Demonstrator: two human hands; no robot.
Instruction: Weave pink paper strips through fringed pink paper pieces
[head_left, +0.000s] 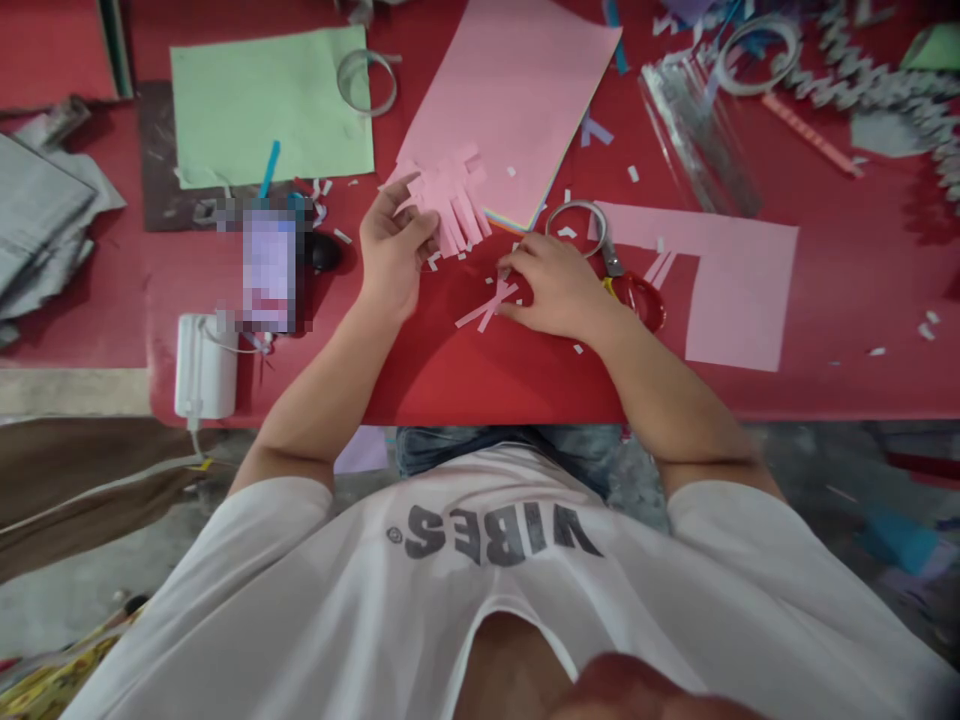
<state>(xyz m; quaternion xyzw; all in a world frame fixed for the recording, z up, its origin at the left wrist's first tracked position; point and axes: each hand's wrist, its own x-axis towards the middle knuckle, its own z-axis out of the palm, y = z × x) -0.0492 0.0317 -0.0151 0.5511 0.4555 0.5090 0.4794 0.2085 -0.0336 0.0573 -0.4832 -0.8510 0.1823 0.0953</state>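
Observation:
Between the thumb and fingers of my left hand [397, 240] is the edge of a pink woven paper piece [454, 195], with loose strip ends hanging toward me. It is raised over a stack of coloured paper sheets [517, 90], pink on top. My right hand [551, 285] rests low on the red table, fingers bent around a few crossed pink paper strips [491, 305]. Its fingertips touch the strips; whether they pinch one is hard to make out. Just beyond that hand lie a tape roll [577, 225] and scissors [634, 290] with red and yellow handles.
A cut pink sheet [742, 300] lies at the right. Green paper [274, 110] with another tape roll [367, 82] is at the back left. Nearer are a phone [270, 270] and a white power bank [206, 365]. Plastic sleeves [701, 130] and paper scraps lie at the back right.

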